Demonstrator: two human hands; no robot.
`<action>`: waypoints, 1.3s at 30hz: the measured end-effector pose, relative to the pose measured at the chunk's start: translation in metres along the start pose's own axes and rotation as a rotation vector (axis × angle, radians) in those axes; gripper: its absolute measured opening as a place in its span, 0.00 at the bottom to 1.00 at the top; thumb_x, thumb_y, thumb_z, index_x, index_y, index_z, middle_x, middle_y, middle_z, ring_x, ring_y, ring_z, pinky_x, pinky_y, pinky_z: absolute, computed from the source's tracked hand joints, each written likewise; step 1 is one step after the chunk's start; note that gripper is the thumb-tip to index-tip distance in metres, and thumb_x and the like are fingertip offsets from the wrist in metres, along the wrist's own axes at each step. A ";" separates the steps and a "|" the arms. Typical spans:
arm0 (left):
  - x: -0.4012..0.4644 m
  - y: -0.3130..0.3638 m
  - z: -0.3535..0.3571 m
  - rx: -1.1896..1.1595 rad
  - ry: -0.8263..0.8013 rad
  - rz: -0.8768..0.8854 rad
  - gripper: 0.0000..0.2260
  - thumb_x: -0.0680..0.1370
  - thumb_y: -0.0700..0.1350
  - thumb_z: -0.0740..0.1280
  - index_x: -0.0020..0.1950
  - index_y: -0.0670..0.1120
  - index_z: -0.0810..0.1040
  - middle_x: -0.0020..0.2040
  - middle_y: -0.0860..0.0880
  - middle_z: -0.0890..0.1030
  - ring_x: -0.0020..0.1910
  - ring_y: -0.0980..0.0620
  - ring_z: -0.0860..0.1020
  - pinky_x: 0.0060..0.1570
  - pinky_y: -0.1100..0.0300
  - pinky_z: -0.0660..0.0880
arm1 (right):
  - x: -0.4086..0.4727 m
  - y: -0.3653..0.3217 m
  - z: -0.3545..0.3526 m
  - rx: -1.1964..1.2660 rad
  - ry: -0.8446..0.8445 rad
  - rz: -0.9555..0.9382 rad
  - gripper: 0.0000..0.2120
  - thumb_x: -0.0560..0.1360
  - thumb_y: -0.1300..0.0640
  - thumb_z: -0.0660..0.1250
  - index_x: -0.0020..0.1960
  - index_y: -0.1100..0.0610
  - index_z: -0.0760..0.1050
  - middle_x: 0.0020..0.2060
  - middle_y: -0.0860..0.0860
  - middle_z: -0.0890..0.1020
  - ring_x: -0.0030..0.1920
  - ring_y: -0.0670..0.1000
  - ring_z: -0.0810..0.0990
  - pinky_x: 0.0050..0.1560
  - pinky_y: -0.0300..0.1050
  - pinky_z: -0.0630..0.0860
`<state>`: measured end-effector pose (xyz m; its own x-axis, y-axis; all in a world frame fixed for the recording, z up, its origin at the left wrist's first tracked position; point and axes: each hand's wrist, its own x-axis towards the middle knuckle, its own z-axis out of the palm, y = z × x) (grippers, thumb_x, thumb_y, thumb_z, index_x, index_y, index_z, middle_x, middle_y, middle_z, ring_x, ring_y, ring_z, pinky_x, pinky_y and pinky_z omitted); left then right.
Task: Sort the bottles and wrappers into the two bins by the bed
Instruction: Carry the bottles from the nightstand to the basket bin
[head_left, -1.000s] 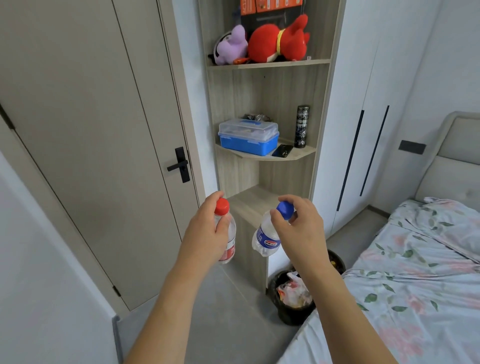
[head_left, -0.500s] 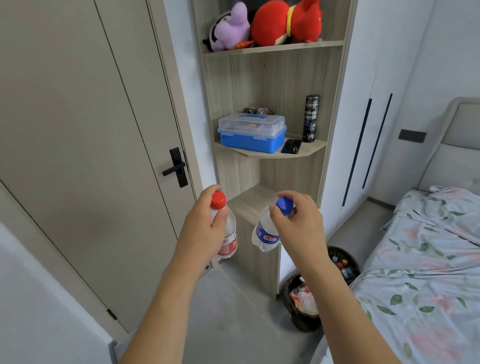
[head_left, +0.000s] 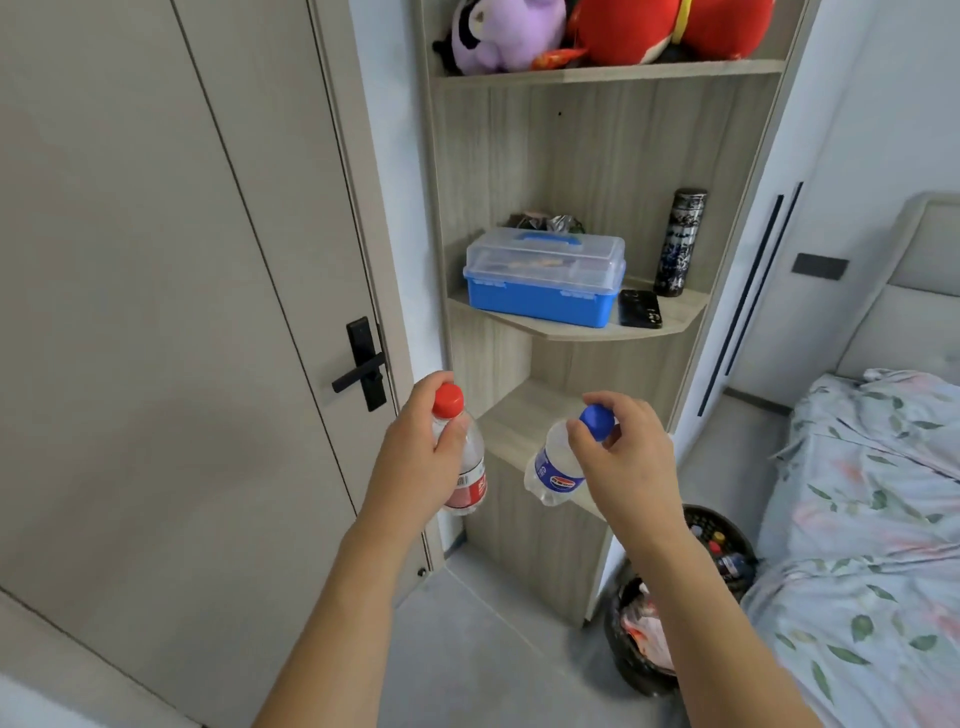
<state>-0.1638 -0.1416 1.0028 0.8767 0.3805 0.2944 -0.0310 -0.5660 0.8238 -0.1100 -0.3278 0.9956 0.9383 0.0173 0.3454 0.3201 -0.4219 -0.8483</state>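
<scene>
Two bottles hang in the air before the shelf (head_left: 545, 410). The left hand (head_left: 415, 457) grips the red-capped bottle (head_left: 465, 483) by its neck; the right hand (head_left: 623, 462) pinches the blue-capped bottle (head_left: 550, 473), tilted. Two bins (head_left: 631, 670) sit below, beside the bed (head_left: 872, 519).

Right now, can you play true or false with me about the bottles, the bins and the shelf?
1. The left hand holds the red-capped bottle. True.
2. The right hand holds a green-capped bottle. False: its bottle has a blue cap, the blue-capped bottle.
3. Both bottles are already in a bin. False: both are held up in the air in front of the shelf unit.
4. The nearer bin has wrappers in it. True.
5. The blue box sits on the floor. False: it sits on a shelf, beside a dark tumbler.
</scene>
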 end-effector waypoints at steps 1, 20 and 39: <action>0.008 -0.001 0.007 -0.011 -0.023 0.010 0.16 0.81 0.46 0.62 0.65 0.61 0.67 0.61 0.58 0.74 0.60 0.55 0.73 0.59 0.56 0.72 | 0.003 0.005 -0.001 -0.022 0.015 0.011 0.12 0.75 0.55 0.67 0.59 0.49 0.75 0.51 0.44 0.74 0.50 0.45 0.75 0.51 0.40 0.74; 0.142 0.057 0.238 -0.028 -0.399 0.135 0.15 0.80 0.50 0.64 0.65 0.60 0.66 0.59 0.58 0.72 0.58 0.56 0.71 0.51 0.59 0.70 | 0.139 0.151 -0.134 -0.176 0.401 0.222 0.11 0.74 0.58 0.67 0.57 0.54 0.77 0.51 0.49 0.74 0.49 0.49 0.74 0.51 0.40 0.69; 0.260 -0.026 0.527 -0.096 -0.595 0.268 0.12 0.78 0.44 0.65 0.58 0.56 0.68 0.49 0.57 0.75 0.47 0.54 0.73 0.43 0.60 0.69 | 0.255 0.402 -0.104 -0.374 0.520 0.468 0.13 0.74 0.56 0.67 0.59 0.53 0.77 0.52 0.46 0.72 0.48 0.43 0.71 0.48 0.33 0.65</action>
<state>0.3179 -0.4131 0.8029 0.9473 -0.2498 0.2004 -0.3042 -0.5063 0.8069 0.2440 -0.5870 0.7841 0.7533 -0.6240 0.2078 -0.2444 -0.5590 -0.7923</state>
